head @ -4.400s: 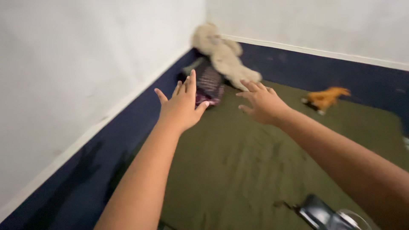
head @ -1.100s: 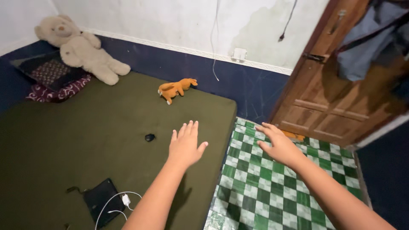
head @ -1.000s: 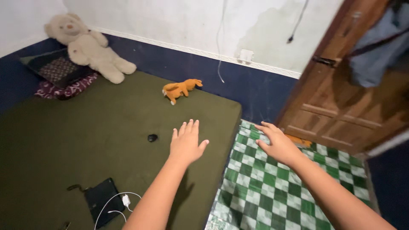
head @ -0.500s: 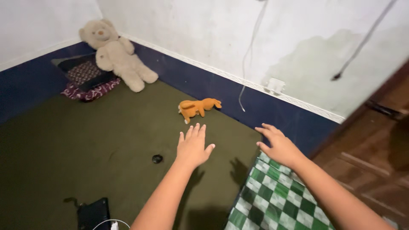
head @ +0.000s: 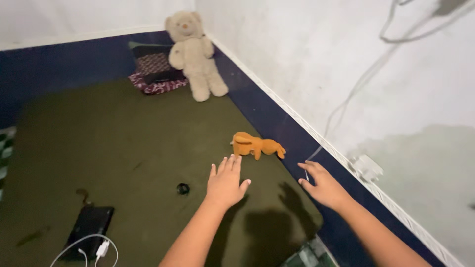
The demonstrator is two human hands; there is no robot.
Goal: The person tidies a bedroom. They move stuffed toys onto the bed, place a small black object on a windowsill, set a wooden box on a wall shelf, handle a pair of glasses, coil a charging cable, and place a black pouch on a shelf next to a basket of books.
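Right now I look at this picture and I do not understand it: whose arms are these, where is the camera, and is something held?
The camera sits on a person's head and looks down, so the two bare arms are that person's own. The left hand and the right hand are both open, fingers spread, and hold nothing. They hover over a dark green mattress. Nearest the left hand lies a small orange plush animal. A small black round object and a black flat device with a white cable also lie there. In the far corner a beige teddy bear sits against patterned pillows.
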